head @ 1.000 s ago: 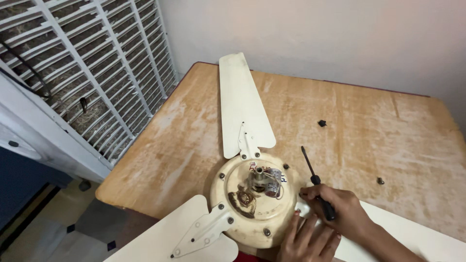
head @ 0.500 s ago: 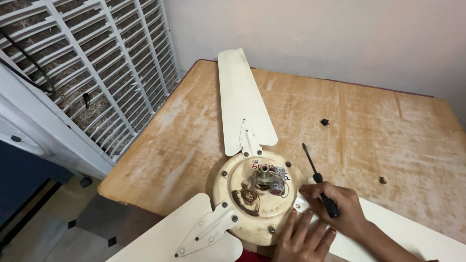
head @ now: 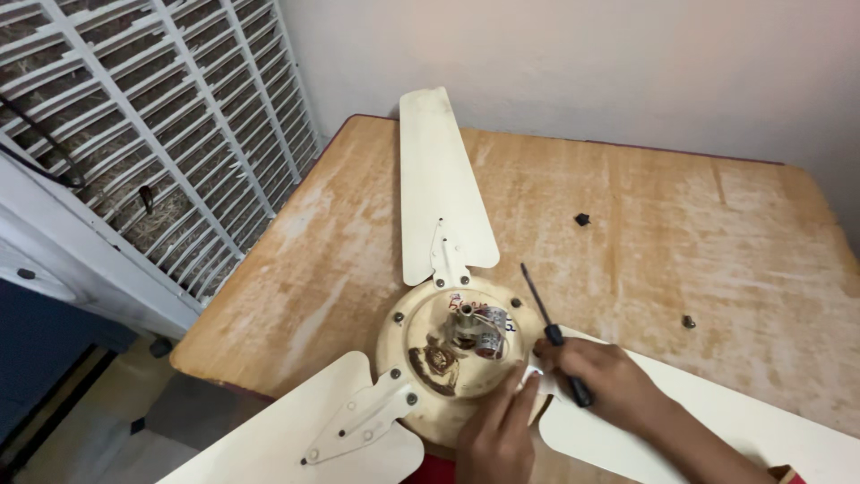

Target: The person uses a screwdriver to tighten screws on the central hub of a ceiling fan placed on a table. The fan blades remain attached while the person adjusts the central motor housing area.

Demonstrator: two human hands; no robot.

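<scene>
Gripping a black-handled screwdriver whose shaft pointed up-left, the right hand lay beside the open-fingered left hand touching the ceiling fan motor hub.

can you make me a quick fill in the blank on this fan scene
1. The cream metal ceiling fan lies on a worn ____ table.
2. The right hand holds a black-handled ____ beside the fan's round motor hub.
3. The fan shows ____ blades.
4. The left hand has its fingers at the hub's ____ edge.

Missing words: wooden; screwdriver; three; right
</scene>
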